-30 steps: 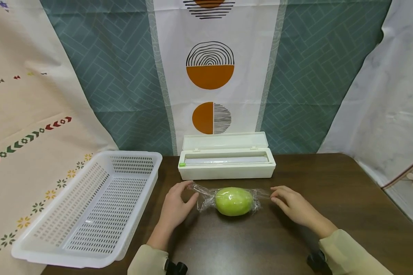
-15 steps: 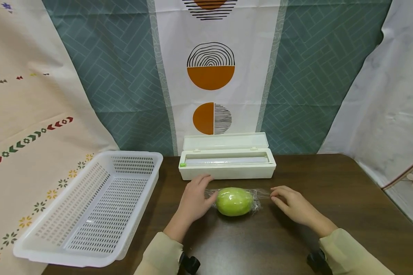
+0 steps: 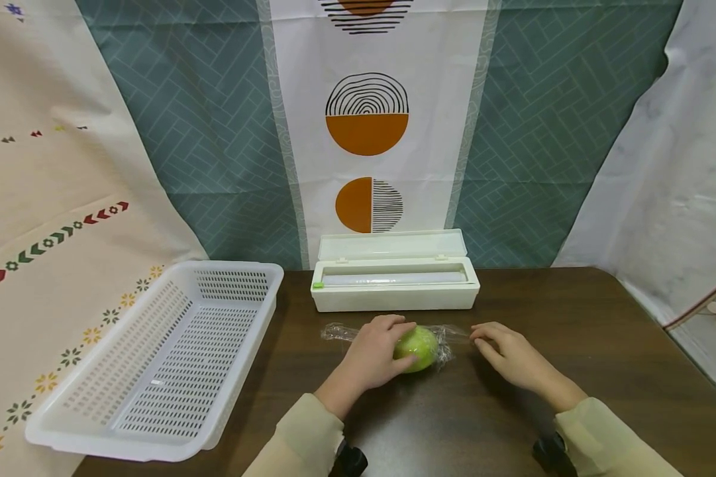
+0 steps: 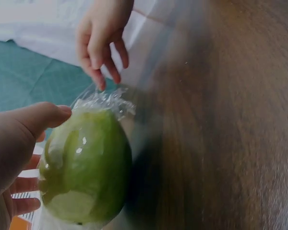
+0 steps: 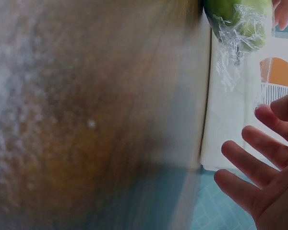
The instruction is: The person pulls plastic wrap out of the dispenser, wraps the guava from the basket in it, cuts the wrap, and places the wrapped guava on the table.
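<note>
A green, oval, mango-like fruit (image 3: 420, 348) lies on the table in clear plastic wrap (image 3: 336, 332), its loose ends sticking out left and right. My left hand (image 3: 372, 354) spans the fruit's left half in the head view, thumb in front and fingers behind. In the left wrist view the fingers are fairly straight beside the fruit (image 4: 89, 167); how firmly they touch is unclear. At the wrap's right end, my right hand (image 3: 515, 358) seems to pinch the film between thumb and index finger. Its other fingers spread loosely in the right wrist view.
Behind the fruit stands a white wrap dispenser (image 3: 393, 298), lid raised, a roll inside. A white slotted plastic basket (image 3: 214, 424) sits at the left of the dark wooden table (image 3: 441, 430). Patterned cloths (image 3: 226, 132) hang behind and at both sides.
My left hand has left the wrap's left end and moved right onto the fruit, uncovering that end. The right hand and the fruit have stayed in place.
</note>
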A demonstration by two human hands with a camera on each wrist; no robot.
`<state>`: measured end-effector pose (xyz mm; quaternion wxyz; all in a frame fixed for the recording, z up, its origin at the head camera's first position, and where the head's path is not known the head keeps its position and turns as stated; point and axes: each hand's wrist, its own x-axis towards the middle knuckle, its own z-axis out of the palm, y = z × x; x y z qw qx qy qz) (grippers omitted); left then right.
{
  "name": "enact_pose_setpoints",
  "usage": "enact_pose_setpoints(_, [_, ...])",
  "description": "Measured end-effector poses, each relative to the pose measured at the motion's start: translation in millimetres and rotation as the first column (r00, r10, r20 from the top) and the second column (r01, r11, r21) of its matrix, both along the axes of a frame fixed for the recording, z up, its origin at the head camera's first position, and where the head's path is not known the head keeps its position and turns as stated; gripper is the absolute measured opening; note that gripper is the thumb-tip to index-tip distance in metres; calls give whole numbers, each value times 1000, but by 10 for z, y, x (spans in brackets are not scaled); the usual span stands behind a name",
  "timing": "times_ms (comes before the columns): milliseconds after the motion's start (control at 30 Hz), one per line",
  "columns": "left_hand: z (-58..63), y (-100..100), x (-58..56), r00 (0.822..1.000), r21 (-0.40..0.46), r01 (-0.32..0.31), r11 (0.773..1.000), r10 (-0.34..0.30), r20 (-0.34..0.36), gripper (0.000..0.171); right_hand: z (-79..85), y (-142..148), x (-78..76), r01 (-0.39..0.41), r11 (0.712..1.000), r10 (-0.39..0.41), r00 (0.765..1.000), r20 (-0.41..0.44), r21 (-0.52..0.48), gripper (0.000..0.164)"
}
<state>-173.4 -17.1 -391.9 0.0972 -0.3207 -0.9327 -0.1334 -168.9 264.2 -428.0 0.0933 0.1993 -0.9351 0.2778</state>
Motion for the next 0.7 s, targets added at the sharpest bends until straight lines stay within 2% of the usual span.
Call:
enact_pose_setpoints(200, [-28, 96, -10, 1000, -61, -4, 998, 3, -17, 54, 4, -6, -17, 11, 1000, -11, 1000, -26, -3, 20])
enact_pose_setpoints(300, [-49, 126, -26, 999, -84, -24, 996, 21, -26, 59, 24, -33, -25, 6, 1000, -6, 1000, -12, -11, 27])
enact_pose_setpoints(400, [-71, 161, -37, 998, -116, -54, 992, 50, -36, 68, 50, -84, -34, 2, 1000, -1, 999, 46, -22, 43])
enact_pose_setpoints(500, [-98, 208, -50, 995, -168, -88, 982, 80, -57, 76, 55, -141, -48, -3, 1000, 6, 993, 120, -20, 67])
enact_pose_setpoints(600, [-113, 254, -52, 991, -212, -116, 970, 99, -92, 78, 41, -188, -79, -24, 1000, 27, 985, 168, -19, 89])
enact_pose_setpoints(700, [-126, 286, -58, 987, -236, -136, 962, 109, -122, 77, 22, -220, -122, -63, 998, 67, 980, 185, -26, 103])
